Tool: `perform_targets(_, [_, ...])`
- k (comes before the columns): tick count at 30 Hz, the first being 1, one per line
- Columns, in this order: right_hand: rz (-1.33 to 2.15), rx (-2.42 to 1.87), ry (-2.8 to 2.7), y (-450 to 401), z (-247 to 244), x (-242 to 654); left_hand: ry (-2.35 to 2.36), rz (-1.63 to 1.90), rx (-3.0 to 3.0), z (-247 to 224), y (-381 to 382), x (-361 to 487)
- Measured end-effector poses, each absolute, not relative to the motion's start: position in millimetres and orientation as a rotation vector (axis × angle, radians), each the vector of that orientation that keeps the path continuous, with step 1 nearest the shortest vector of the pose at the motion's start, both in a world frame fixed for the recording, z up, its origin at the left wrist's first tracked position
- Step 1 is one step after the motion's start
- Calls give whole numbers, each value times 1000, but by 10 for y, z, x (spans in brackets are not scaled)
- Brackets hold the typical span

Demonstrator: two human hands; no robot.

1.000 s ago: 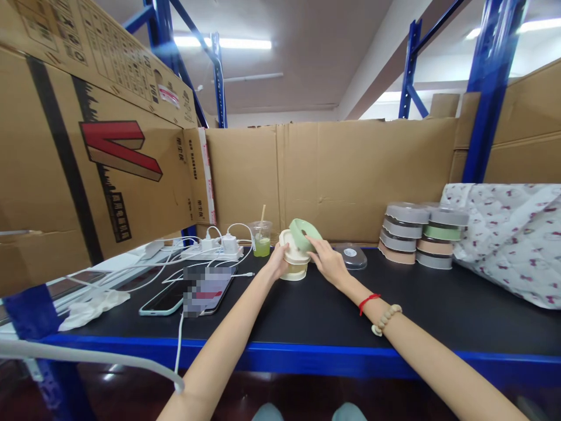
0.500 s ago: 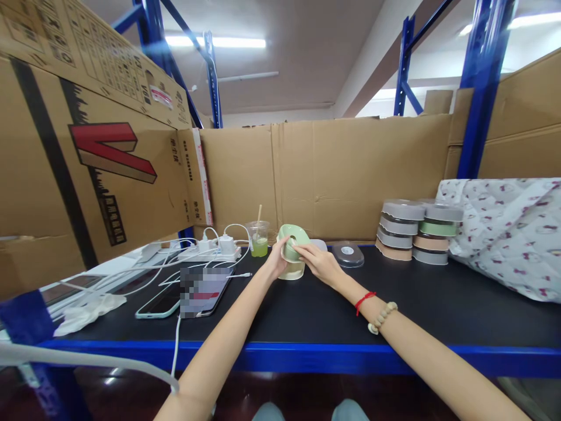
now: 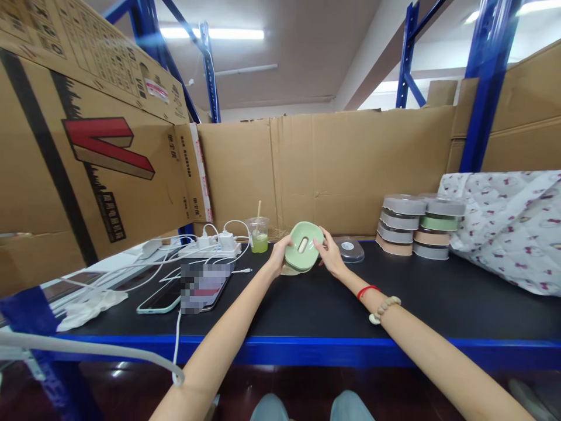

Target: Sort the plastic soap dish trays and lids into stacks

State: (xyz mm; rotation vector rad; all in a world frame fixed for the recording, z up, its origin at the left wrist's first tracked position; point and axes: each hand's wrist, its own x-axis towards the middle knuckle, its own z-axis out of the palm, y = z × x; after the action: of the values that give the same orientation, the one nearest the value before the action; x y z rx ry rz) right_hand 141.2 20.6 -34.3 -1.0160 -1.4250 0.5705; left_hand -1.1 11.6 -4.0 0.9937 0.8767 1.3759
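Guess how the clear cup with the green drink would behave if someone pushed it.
The clear cup might tip if pushed high, since it looks narrower toward the bottom. The green drink sits low, which may steady it. The straw pokes out the top; snagging it could jostle the cup.

A thin red cord [image 3: 368, 290] circles the arm just behind the right hand [image 3: 332, 257]. Farther back on that bare forearm [image 3: 438, 345] sits a bracelet [image 3: 386, 306] of rounded beige beads with one paler, larger piece, perhaps a shell. The left hand [image 3: 279, 257] and its forearm are bare. Below both hands, pale grey-blue cloth [image 3: 269, 408] covers the knees.
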Motion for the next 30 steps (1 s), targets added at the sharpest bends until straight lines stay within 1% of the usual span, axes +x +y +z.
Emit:
perform_targets(5, [643, -875, -1192, 191, -261, 1399, 810, 1316, 1139, -82, 110, 34])
perform_targets(9, [763, -881, -1085, 161, -211, 1379, 779, 1260, 1213, -74, 108, 13])
perform_targets(15, [798, -858, -1056, 83, -153, 1348, 837, 1333, 1303, -71, 109, -4])
perform_targets(22, [929, -927, -1085, 38, -144, 1352, 842, 1466, 1160, -52, 93, 36])
perform_targets(25, [879, -969, -1198, 61, -166, 1356, 889, 1424, 1153, -51, 102, 23])
perform_targets(27, [778, -1021, -1303, 98, -184, 1380, 946, 1379, 1153, -58, 111, 12])
perform_targets(30, [394, -1176, -1387, 197, -225, 1488, 973, 1408, 1095, -67, 129, 1])
